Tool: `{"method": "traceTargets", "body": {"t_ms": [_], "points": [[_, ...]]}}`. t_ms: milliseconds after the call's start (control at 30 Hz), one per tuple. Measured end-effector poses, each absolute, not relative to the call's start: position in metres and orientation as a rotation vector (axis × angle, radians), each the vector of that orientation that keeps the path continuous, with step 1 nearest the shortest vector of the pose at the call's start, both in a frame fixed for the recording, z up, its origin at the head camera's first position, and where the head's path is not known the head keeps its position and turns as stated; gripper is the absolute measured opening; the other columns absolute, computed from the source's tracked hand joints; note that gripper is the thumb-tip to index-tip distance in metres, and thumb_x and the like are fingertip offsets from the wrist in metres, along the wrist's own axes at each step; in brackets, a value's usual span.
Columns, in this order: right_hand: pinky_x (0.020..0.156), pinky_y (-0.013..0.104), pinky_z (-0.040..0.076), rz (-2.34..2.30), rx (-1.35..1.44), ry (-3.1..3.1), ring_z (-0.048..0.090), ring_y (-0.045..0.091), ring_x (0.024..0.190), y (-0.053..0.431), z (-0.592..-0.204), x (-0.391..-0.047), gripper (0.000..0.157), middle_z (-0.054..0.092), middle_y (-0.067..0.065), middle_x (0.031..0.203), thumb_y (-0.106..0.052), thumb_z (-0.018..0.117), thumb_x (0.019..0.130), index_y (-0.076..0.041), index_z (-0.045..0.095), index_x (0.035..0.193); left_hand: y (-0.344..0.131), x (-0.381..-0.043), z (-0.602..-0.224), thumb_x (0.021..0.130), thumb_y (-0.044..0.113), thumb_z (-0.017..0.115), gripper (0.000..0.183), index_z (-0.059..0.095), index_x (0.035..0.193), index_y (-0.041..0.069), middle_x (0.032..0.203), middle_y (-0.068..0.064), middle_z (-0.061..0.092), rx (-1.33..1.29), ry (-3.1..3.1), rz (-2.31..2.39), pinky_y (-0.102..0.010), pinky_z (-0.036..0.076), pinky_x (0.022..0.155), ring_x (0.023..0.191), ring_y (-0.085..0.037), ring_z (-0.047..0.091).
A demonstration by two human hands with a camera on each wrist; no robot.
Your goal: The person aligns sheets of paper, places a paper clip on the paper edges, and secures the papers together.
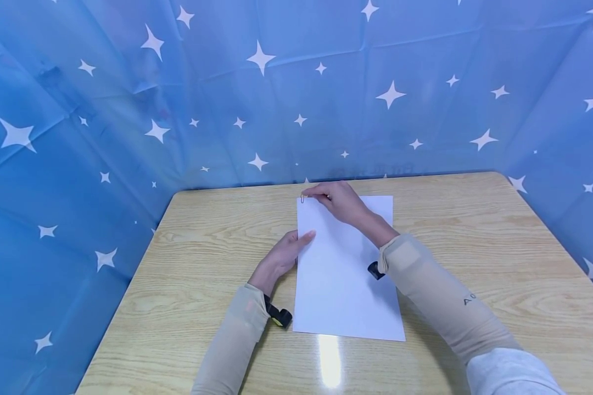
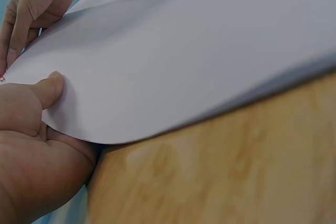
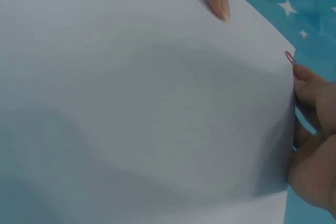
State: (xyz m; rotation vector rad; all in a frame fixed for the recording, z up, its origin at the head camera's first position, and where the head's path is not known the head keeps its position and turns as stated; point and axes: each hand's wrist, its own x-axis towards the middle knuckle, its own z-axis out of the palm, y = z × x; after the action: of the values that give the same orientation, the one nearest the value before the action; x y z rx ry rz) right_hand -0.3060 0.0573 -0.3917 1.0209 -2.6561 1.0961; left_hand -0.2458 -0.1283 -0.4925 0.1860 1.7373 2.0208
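Note:
White paper (image 1: pixel 346 274) lies lengthwise before me, its left edge bowed up off the wood in the left wrist view. My left hand (image 1: pixel 285 251) grips that left edge, thumb on top and the other fingers hidden underneath. At the far left corner sits a small paper clip (image 3: pixel 290 57), reddish in the right wrist view, over the paper's edge. My right hand (image 1: pixel 340 202) reaches across the top edge and pinches the clip's outer end between thumb and forefinger. Whether the paper is one sheet or several, I cannot tell.
A light wooden table (image 1: pixel 217 236) carries the paper. Behind it and along both sides hangs a blue curtain (image 1: pixel 296 88) with white stars. Black wrist cameras (image 1: pixel 280 317) sit at both sleeves, and the right forearm crosses over the paper's right edge.

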Motion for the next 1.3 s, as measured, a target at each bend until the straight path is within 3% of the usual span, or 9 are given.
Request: {"method": "traceTargets", "body": {"t_ms": [1300], "points": [[0.093,0.038,0.049,0.995,1.102,-2.659,0.060,0.022,0.114,0.0569,-0.3905,-0.3048,0.032,0.067,0.003,0.119,0.000,0.057,0.097,-0.017,0.070,0.120,-0.1294,-0.2463,-0.4938,0.100,0.036,0.052,0.037,0.059,0.120,0.006,0.110,-0.013,0.068,0.198,1.710,2.017,-0.037,0.054,0.079,0.095,-0.025,0.067]]}}
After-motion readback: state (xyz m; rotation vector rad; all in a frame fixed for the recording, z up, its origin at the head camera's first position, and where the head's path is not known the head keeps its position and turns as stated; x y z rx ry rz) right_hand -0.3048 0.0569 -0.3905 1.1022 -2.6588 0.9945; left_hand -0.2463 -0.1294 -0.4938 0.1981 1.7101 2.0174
